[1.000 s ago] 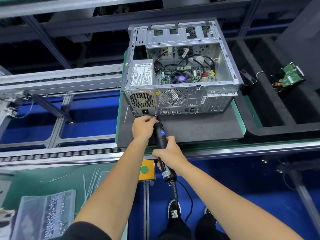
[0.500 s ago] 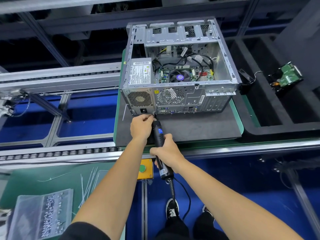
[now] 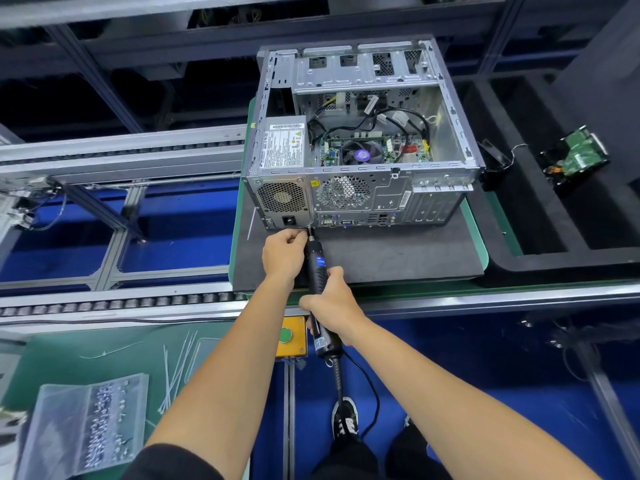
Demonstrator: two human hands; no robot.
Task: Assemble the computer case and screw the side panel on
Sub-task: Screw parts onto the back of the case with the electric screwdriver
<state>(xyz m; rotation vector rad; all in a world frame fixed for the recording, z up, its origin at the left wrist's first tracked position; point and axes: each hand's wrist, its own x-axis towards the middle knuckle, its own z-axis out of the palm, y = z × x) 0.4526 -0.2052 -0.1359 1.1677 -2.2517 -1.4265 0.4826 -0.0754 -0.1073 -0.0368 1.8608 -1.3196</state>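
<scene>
An open metal computer case point(image 3: 360, 199) lies on a dark mat point(image 3: 398, 258), its rear panel facing me and its inside with power supply, fan and cables showing. My right hand point(image 3: 332, 306) grips a black electric screwdriver point(image 3: 318, 268) whose tip meets the lower rear edge of the case beside the power socket. My left hand point(image 3: 283, 254) is curled at the tool's front end, fingers pinching around the bit. Any screw there is hidden by the fingers. No side panel covers the case.
A clear bag of screws point(image 3: 86, 420) and white cable ties point(image 3: 176, 372) lie on the green bench at lower left. A yellow box with a green button point(image 3: 291, 336) sits below the conveyor rail. A hard drive point(image 3: 576, 157) rests in black foam trays at right.
Both hands and the screwdriver stay at the same spot on the case's rear edge; only the camera view has shifted slightly.
</scene>
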